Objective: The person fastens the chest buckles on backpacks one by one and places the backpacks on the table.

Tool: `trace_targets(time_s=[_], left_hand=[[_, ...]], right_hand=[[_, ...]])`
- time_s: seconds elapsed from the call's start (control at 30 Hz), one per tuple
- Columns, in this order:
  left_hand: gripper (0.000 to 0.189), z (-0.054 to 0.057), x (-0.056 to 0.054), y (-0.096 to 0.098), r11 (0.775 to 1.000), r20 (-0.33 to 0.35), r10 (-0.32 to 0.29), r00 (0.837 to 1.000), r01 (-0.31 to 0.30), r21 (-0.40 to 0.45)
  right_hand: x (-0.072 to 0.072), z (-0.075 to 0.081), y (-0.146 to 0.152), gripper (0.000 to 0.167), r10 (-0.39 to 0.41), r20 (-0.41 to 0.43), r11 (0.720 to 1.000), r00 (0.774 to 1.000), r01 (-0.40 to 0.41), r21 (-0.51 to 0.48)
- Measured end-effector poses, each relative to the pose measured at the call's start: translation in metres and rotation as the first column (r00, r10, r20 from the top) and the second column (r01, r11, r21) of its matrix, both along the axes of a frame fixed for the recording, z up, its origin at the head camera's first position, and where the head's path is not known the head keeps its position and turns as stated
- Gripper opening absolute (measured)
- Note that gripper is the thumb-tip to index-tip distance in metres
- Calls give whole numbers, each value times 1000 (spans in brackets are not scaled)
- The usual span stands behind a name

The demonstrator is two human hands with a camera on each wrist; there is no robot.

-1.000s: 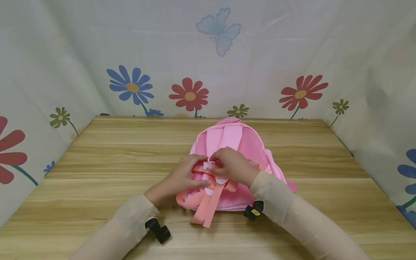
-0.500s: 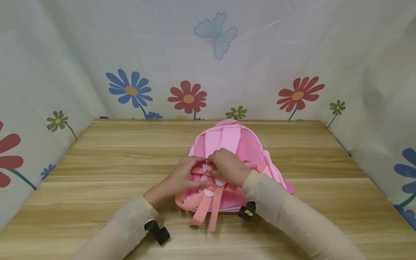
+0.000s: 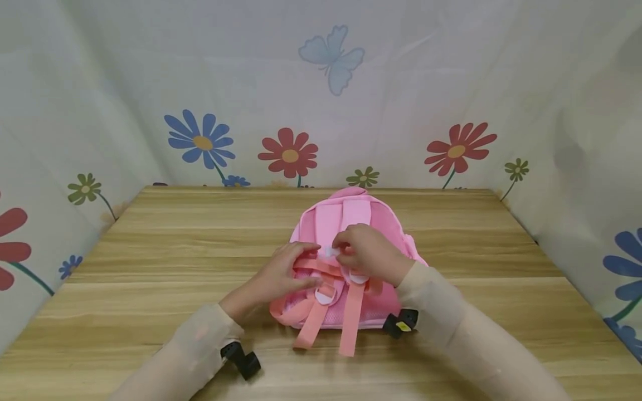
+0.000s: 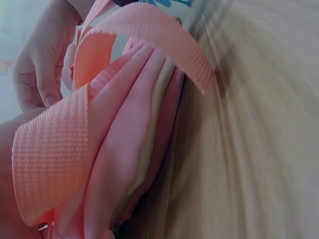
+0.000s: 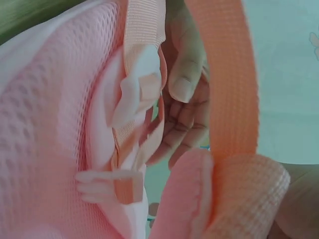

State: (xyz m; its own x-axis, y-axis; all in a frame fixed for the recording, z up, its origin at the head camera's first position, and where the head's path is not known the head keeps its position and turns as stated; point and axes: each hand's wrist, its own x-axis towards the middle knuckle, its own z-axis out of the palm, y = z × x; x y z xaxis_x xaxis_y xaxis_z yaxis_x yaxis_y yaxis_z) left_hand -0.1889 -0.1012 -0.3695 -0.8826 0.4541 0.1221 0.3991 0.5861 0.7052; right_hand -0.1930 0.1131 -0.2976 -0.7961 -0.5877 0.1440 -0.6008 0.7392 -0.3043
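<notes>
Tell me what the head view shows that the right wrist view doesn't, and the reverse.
Only the head view: the blue butterfly printed on the backdrop and the black wrist cameras.

Only the right wrist view: palm-side creases on the fingers of the left grip.

Both: that grip, the pink backpack, its orange straps and white buckles.

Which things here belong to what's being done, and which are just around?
Part of the job:
- pink backpack
- orange straps
- white clip, at the right grip
- left grip, beside the straps

Just around:
- table, under the backpack
- flowered curtain
- wrist cameras

Nothing else loose shows on the table.
</notes>
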Motion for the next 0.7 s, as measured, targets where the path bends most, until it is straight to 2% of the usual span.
trace_targets(time_s=[0.1, 0.17, 0.37, 0.53, 0.6, 0.7], left_hand=[[65, 1, 1, 3, 1000, -35, -3, 999, 2, -16], [61, 2, 1, 6, 999, -78, -28, 997, 26, -25], [51, 3, 0, 18, 989, -215, -137, 967, 123, -80], [48, 4, -4, 31, 979, -250, -169, 954, 133, -155], [47, 5, -6, 37, 973, -274, -178, 945, 127, -192], [44, 7, -7, 45, 955, -352, -206, 913, 110, -274]], right_hand=[[2, 4, 6, 16, -6, 10, 1000, 1000, 6, -18], [2, 5, 11, 16, -13, 13, 1000, 1000, 13, -29], [4, 7, 23, 17, -52, 41, 997, 998, 54, -50], [5, 5, 33, 17, -78, 98, 994, 992, 85, -72], [6, 3, 37, 17, -77, 107, 993, 991, 86, -84], [6, 1, 43, 16, -74, 104, 993, 992, 83, -88]])
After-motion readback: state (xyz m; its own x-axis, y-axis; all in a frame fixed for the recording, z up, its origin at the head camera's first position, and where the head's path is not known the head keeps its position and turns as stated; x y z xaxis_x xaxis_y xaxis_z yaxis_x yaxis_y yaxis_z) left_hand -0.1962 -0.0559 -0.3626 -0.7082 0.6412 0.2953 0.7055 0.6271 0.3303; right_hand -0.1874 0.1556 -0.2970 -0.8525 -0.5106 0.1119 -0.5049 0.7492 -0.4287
